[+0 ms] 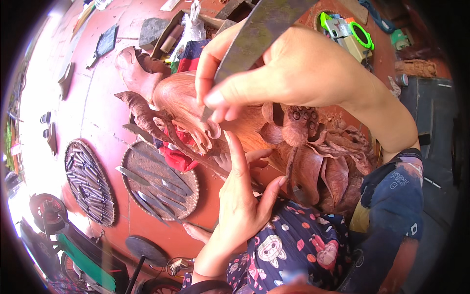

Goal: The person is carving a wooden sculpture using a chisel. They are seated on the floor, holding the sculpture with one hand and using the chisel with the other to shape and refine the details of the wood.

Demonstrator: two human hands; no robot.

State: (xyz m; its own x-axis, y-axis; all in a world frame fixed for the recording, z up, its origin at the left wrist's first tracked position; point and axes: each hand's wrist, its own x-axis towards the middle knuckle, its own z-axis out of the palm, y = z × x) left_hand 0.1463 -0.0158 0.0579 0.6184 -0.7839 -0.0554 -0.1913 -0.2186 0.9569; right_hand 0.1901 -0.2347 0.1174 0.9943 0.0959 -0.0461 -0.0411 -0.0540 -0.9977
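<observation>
A large reddish-brown wood carving [178, 93] lies in front of me, with a smooth rounded body, curled petals, a twisted stem and a seed pod [295, 131]. My right hand [289, 68] grips a long, flat, grey metal blade [259, 29], pinched between thumb and fingers. Its narrow tip points down at the carving's curled edge; whether it touches cannot be made out. My left hand [242, 201] is open beside the carving, its index finger stretched up just below the tip and its thumb spread. The other left fingers reach toward the wood, partly hidden.
Left of the carving, a round woven tray [128, 183] bears several flat blades. Another woven tray [111, 206] is filled with metal chisels. A wheeled machine with a green panel [81, 255] stands lower left. Behind lie a grey block [152, 32] and a bright green-rimmed item [361, 35].
</observation>
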